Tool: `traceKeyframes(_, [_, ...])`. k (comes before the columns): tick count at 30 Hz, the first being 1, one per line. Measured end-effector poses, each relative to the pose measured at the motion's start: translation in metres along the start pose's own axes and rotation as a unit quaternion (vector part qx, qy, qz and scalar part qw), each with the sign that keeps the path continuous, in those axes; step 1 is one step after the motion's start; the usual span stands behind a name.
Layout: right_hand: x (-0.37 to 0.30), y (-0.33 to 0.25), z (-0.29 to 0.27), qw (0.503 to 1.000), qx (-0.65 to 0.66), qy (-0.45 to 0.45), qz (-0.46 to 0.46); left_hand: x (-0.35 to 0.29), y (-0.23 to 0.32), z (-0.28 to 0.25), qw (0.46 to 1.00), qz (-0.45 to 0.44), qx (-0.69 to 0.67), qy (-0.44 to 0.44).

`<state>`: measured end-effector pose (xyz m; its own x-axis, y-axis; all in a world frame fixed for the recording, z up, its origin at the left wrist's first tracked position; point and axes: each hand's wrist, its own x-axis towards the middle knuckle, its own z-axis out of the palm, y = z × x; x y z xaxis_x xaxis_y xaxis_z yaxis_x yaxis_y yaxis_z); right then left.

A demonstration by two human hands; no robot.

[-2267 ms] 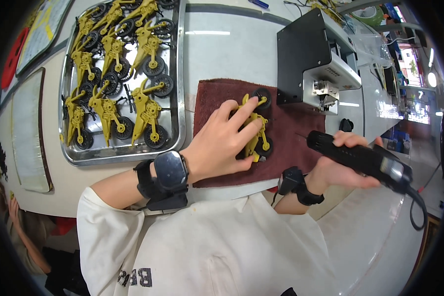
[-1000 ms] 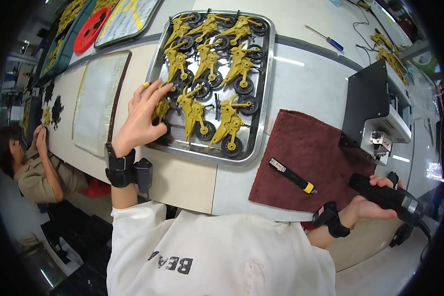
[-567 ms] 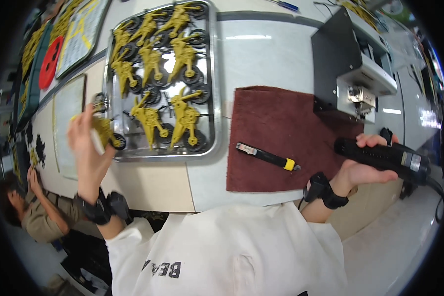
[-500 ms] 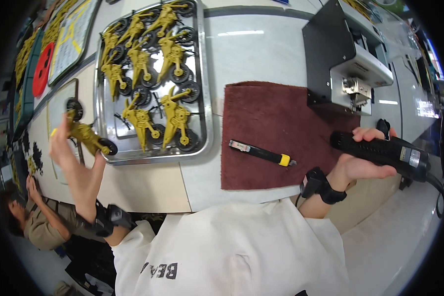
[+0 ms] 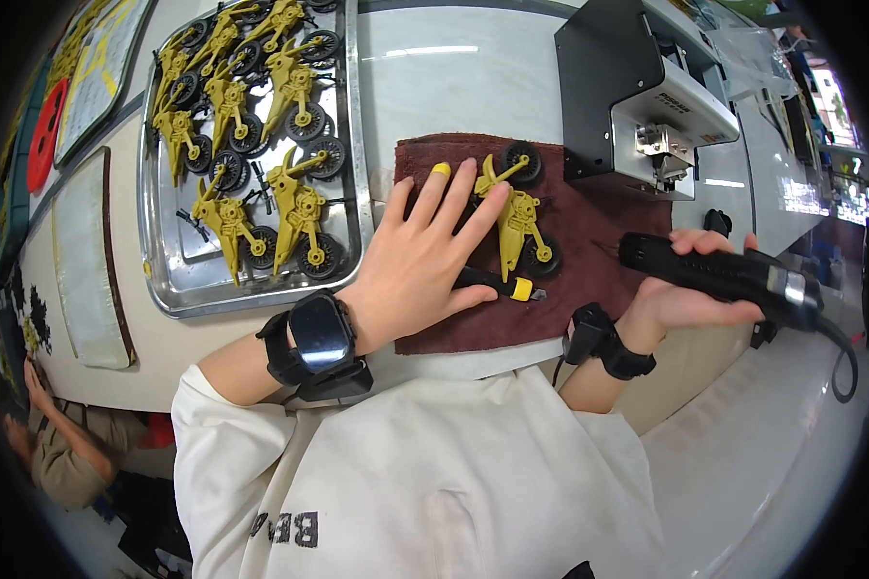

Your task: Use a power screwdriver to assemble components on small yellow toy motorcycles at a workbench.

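Note:
A yellow-green toy motorcycle (image 5: 518, 217) with black wheels lies on the dark red cloth (image 5: 599, 183). My left hand (image 5: 425, 241) is open just left of it, palm down with fingers spread, the index fingertip at its edge. A yellow band wraps one fingertip of this hand. Partly hidden by my left thumb is a black cutter knife (image 5: 483, 279) with a yellow collar, below the motorcycle. My right hand (image 5: 695, 299) is closed around a black corded handheld tool (image 5: 695, 270), whose thin tip points left over the cloth's right side.
To the left, a metal tray (image 5: 174, 301) holds several similar toy motorcycles. A black and silver machine (image 5: 608, 96) stands at the cloth's upper right. A pale panel (image 5: 92, 261) lies left of the tray. Another person (image 5: 72, 449) sits at the far lower left.
My left hand has moved right from beside the tray to the cloth, and the toy motorcycle it held now lies there, let go. My right hand keeps the corded tool.

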<state>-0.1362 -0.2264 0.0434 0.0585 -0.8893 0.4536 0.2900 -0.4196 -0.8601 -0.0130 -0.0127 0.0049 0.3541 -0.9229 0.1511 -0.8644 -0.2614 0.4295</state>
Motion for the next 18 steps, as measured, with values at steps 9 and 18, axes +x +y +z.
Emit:
traceKeyframes(9, [0.056, -0.046, -0.002, 0.989, 0.06, -0.024, -0.135, 0.018, 0.012, 0.009, 0.998, -0.005, -0.01, 0.057])
traceKeyframes(18, [0.082, -0.045, 0.042, 0.988, 0.07, -0.069, -0.117, 0.012, 0.008, -0.002, 0.999, 0.0, -0.022, 0.029])
